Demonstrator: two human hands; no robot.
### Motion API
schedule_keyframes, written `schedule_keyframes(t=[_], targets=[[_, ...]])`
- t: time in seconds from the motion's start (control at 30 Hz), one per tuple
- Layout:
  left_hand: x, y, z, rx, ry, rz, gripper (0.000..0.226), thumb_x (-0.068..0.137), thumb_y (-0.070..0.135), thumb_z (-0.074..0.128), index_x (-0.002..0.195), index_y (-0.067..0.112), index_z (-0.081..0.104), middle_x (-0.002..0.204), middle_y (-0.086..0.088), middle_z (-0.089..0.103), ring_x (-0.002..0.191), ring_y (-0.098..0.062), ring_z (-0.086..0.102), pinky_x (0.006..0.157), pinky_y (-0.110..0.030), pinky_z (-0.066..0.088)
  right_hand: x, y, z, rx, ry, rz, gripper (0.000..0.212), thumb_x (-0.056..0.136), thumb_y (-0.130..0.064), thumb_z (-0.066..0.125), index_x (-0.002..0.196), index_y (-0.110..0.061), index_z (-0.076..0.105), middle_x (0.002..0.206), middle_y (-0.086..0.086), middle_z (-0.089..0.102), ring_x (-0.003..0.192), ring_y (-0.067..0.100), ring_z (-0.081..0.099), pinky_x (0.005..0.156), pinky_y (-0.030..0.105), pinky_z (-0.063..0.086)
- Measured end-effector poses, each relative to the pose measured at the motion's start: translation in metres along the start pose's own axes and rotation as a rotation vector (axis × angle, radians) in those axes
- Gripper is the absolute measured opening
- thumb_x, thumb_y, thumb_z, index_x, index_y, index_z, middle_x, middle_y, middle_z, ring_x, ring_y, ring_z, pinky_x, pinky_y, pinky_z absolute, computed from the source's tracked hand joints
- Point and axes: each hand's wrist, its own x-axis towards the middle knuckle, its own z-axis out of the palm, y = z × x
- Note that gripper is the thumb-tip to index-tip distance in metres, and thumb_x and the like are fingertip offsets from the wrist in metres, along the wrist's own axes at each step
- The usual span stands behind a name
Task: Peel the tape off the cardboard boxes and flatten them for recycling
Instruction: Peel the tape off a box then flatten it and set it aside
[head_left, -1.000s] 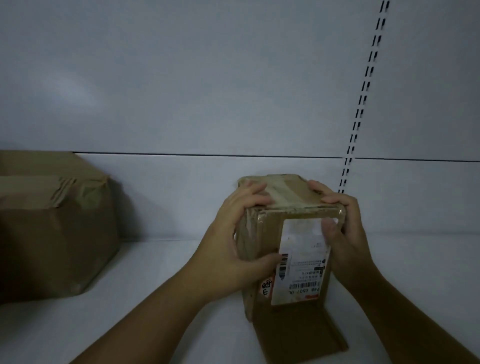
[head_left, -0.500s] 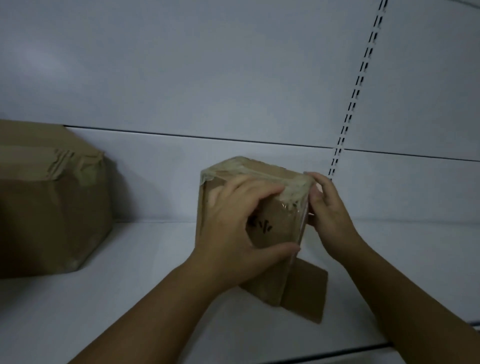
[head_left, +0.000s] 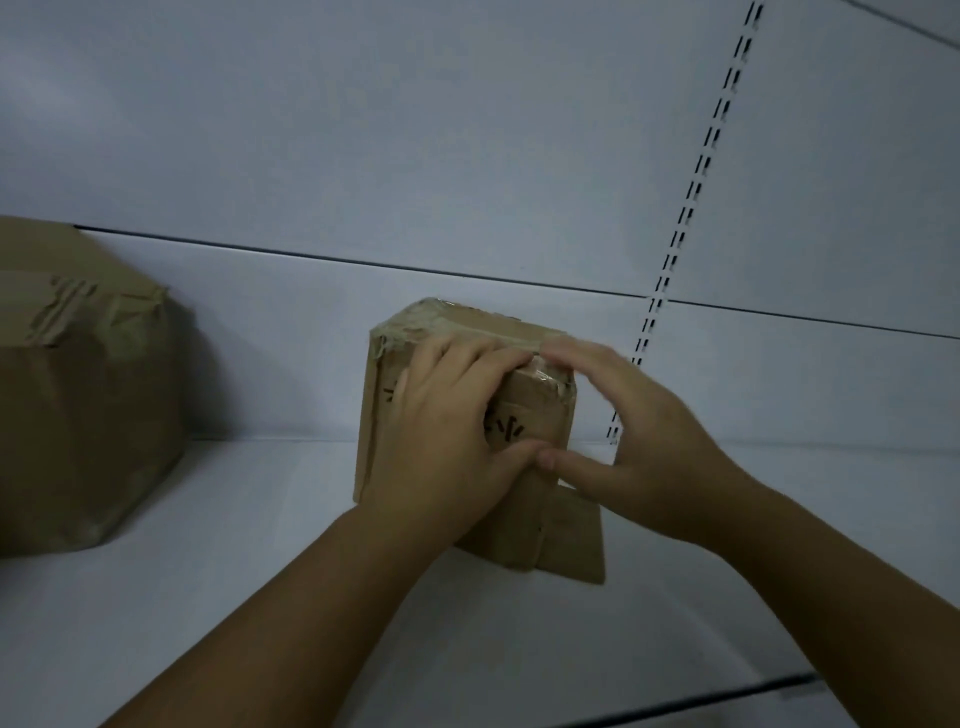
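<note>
White shelf (head_left: 208, 597), slotted back panel (head_left: 467, 156). Small cardboard box (head_left: 540, 410) stands mid-shelf. Left hand (head_left: 447, 441) curled round its front, right hand (head_left: 639, 441) curled over the top corner. Looks light, crushable; start tape (head_left: 415, 325) at frayed left edge.

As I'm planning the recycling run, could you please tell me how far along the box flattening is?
Done: one bottom flap of the small brown cardboard box stands open. In hand: left hand and right hand grip that box, fingertips at the glossy tape across its top edge, not peeled. Left: strip it, flatten it, then the large brown cardboard box, taped and upright on the white shelf.
</note>
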Motion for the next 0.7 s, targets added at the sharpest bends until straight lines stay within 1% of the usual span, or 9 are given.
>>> schedule_keyframes(t=[0.1, 0.17, 0.27, 0.33, 0.4, 0.47, 0.53, 0.6, 0.7], targets=[[-0.002, -0.005, -0.004, -0.031, -0.029, 0.042, 0.068, 0.064, 0.032, 0.071, 0.127, 0.016, 0.054, 0.123, 0.004, 0.056, 0.119, -0.01, 0.034, 0.097, -0.017, 0.019, -0.003, 0.009, 0.01, 0.09, 0.026, 0.031, 0.064, 0.074, -0.033, 0.067, 0.133, -0.031, 0.042, 0.133, -0.025, 0.043, 0.126, -0.004, 0.039, 0.102, 0.013, 0.035], [-0.002, -0.008, -0.007, -0.08, -0.021, 0.034, 0.066, 0.065, 0.022, 0.071, 0.128, 0.015, 0.053, 0.123, 0.009, 0.05, 0.121, -0.003, 0.031, 0.099, -0.015, 0.018, -0.005, 0.01, 0.017, 0.112, 0.101, 0.051, 0.059, 0.074, -0.026, 0.064, 0.13, -0.028, 0.045, 0.13, -0.022, 0.046, 0.125, -0.002, 0.042, 0.101, 0.017, 0.04], [-0.004, -0.009, -0.006, -0.105, 0.003, 0.022, 0.059, 0.067, 0.017, 0.07, 0.125, 0.015, 0.056, 0.123, 0.006, 0.054, 0.122, -0.008, 0.037, 0.103, -0.016, 0.02, -0.004, 0.009, 0.029, 0.057, 0.267, 0.016, 0.048, 0.08, -0.03, 0.058, 0.127, -0.021, 0.052, 0.127, -0.013, 0.05, 0.121, 0.002, 0.046, 0.096, 0.03, 0.049], [-0.005, -0.009, -0.004, -0.098, 0.004, 0.019, 0.056, 0.068, 0.017, 0.07, 0.123, 0.016, 0.057, 0.123, 0.003, 0.057, 0.123, -0.009, 0.038, 0.105, -0.011, 0.02, -0.002, 0.011, 0.034, 0.02, 0.353, -0.029, 0.042, 0.084, -0.03, 0.058, 0.124, -0.015, 0.056, 0.124, -0.011, 0.052, 0.118, 0.002, 0.049, 0.09, 0.036, 0.054], [-0.006, -0.01, -0.004, -0.103, -0.001, 0.011, 0.056, 0.069, 0.019, 0.07, 0.123, 0.017, 0.057, 0.123, 0.004, 0.057, 0.122, -0.004, 0.034, 0.105, -0.007, 0.018, -0.001, 0.015, 0.038, 0.017, 0.415, -0.056, 0.038, 0.086, -0.028, 0.058, 0.122, -0.014, 0.057, 0.122, -0.011, 0.053, 0.114, 0.001, 0.051, 0.081, 0.034, 0.057], [-0.006, -0.01, -0.003, -0.101, -0.009, 0.01, 0.058, 0.069, 0.025, 0.071, 0.124, 0.018, 0.055, 0.125, 0.003, 0.056, 0.122, -0.002, 0.031, 0.103, -0.012, 0.019, -0.002, 0.016, 0.042, 0.045, 0.466, -0.065, 0.035, 0.087, -0.027, 0.059, 0.119, -0.011, 0.059, 0.124, -0.008, 0.054, 0.112, 0.001, 0.054, 0.074, 0.03, 0.059], [-0.007, -0.009, -0.002, -0.098, -0.009, 0.028, 0.061, 0.07, 0.032, 0.071, 0.126, 0.02, 0.052, 0.126, 0.003, 0.055, 0.123, -0.004, 0.032, 0.103, -0.015, 0.021, -0.003, 0.016, 0.044, 0.021, 0.517, -0.105, 0.029, 0.086, -0.024, 0.062, 0.11, -0.008, 0.062, 0.124, 0.001, 0.058, 0.112, 0.007, 0.057, 0.076, 0.026, 0.057], [-0.008, -0.009, 0.0, -0.091, -0.01, 0.036, 0.062, 0.07, 0.037, 0.069, 0.127, 0.021, 0.049, 0.127, 0.004, 0.053, 0.125, -0.01, 0.035, 0.104, -0.018, 0.022, -0.002, 0.016, 0.041, -0.088, 0.579, -0.179, 0.021, 0.081, -0.018, 0.068, 0.1, -0.009, 0.063, 0.118, 0.013, 0.062, 0.109, 0.015, 0.057, 0.081, 0.021, 0.052], [-0.009, -0.009, 0.002, -0.08, -0.008, 0.036, 0.063, 0.071, 0.043, 0.063, 0.128, 0.024, 0.046, 0.129, 0.007, 0.05, 0.126, -0.014, 0.035, 0.103, -0.021, 0.023, 0.001, 0.016, 0.036, -0.211, 0.639, -0.301, 0.016, 0.08, -0.012, 0.07, 0.092, -0.013, 0.059, 0.105, 0.012, 0.062, 0.097, 0.021, 0.057, 0.081, 0.022, 0.046]])
